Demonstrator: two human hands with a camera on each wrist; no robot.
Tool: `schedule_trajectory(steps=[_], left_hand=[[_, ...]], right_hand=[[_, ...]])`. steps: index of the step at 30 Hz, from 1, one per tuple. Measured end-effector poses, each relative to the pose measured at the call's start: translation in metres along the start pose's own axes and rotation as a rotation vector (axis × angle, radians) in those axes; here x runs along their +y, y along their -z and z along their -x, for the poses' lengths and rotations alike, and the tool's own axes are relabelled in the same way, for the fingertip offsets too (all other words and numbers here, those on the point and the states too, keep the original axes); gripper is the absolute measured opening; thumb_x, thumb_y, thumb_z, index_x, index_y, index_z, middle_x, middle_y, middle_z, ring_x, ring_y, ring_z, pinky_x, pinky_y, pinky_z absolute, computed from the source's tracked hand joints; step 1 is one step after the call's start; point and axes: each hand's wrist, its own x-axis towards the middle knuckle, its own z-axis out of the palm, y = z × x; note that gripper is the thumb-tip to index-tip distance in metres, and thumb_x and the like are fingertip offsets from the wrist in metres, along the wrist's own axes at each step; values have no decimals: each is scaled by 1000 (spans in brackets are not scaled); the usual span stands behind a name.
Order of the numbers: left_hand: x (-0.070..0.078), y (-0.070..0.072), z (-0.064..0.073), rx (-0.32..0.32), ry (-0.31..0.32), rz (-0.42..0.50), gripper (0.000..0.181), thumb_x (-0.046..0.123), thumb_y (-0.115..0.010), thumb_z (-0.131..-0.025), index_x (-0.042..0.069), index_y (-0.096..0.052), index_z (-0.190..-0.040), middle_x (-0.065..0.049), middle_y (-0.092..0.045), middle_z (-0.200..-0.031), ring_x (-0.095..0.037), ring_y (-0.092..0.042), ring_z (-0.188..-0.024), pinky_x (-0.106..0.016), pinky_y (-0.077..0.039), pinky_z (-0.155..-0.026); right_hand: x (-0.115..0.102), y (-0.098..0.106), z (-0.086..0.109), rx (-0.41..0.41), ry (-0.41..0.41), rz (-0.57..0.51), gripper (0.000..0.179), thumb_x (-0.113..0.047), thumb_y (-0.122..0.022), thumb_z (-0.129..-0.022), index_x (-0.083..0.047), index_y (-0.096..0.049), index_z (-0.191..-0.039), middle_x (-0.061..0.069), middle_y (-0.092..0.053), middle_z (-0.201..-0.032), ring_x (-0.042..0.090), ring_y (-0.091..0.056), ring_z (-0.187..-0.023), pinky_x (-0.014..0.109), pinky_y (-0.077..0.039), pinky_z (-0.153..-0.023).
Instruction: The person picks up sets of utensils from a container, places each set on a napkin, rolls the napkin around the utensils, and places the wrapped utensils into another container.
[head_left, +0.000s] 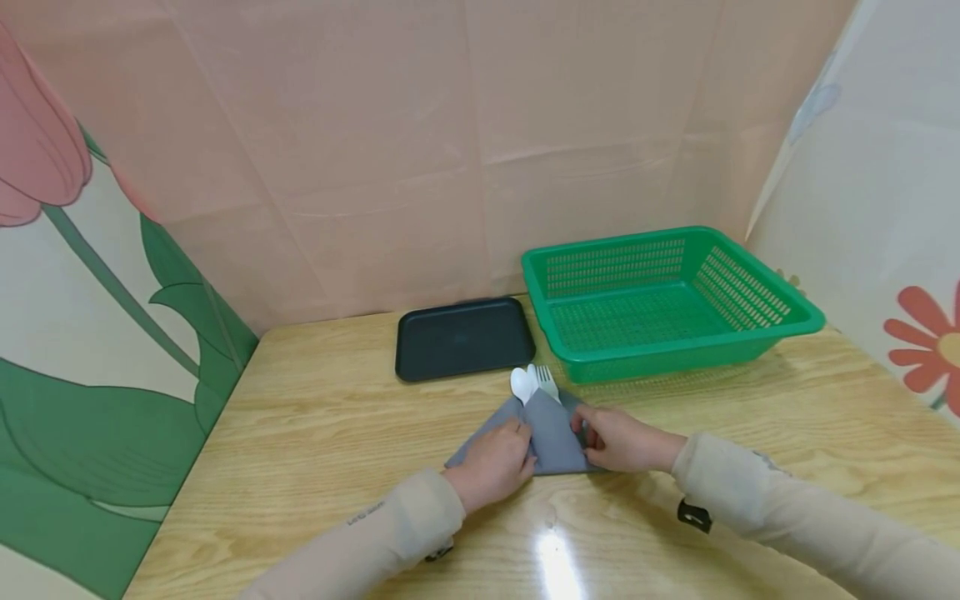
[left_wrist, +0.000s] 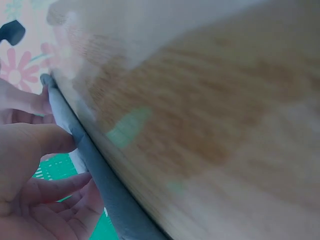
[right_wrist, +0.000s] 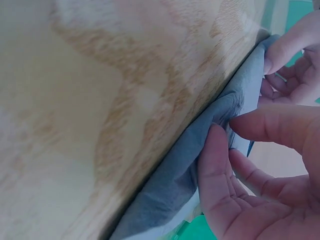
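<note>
A grey cloth napkin (head_left: 555, 437) lies on the table, partly folded over white cutlery. A spoon (head_left: 521, 385), a fork (head_left: 546, 382) and a narrow white piece (head_left: 532, 372) between them stick out at its far end. My left hand (head_left: 493, 463) is at the fold's left side, thumb and fingers on the cloth; the left wrist view shows this thumb (left_wrist: 57, 139) at the rolled grey edge. With thumb and index finger, my right hand (head_left: 630, 442) pinches the cloth on the right, and the right wrist view shows a bunched grey fold (right_wrist: 222, 112) there. The cutlery's lower parts are hidden inside the napkin.
Behind the napkin lies a black rectangular tray (head_left: 465, 340), near the table's back edge. A large green plastic basket (head_left: 675, 354) stands at the back right, beside the tray. A pink cloth backdrop (head_left: 322, 167) rises behind the wooden table (head_left: 300, 467).
</note>
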Motion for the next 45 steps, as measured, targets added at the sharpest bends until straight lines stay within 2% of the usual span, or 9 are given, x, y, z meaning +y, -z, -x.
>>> schedule_trajectory(steps=[16,22,30,38,45], left_hand=[[-2,1,-1,-18,-5,11,22,25,-64,-87,5,-61,-95,-2,-56,-82,-9,-52,-69,-19,-43,-58],[-3,1,-2,-29,-6,-13,24,29,-64,-87,6,-62,-95,-1,-56,-80,-8,-51,-68,-20,-43,-58],[0,4,-1,-48,-2,-61,25,30,-63,-87,7,-63,-96,-2,-58,-83,-10,-57,-72,-20,-46,-59],[0,4,-1,-50,-6,-65,25,31,-65,-86,7,-63,-96,-2,-56,-81,-9,-55,-71,-20,-46,-59],[-2,2,-3,-42,-22,-62,24,30,-66,-85,8,-63,-94,0,-53,-81,-10,-50,-74,-21,-45,-65]], right_hand=[[0,1,1,-40,12,4,25,3,-64,-75,1,-51,-96,1,-55,-69,2,-45,-61,19,-39,-56],[1,5,2,-95,14,4,25,-1,-64,-79,2,-51,-100,1,-55,-72,3,-46,-64,20,-40,-58],[2,6,2,-105,35,0,25,-4,-65,-80,2,-51,-101,1,-56,-74,3,-48,-65,21,-41,-59],[3,7,2,-125,31,1,33,-5,-66,-81,3,-49,-107,3,-57,-76,4,-49,-65,21,-42,-60],[3,8,2,-140,20,-9,37,-4,-67,-80,4,-48,-110,2,-57,-76,3,-49,-66,21,-42,-60]])
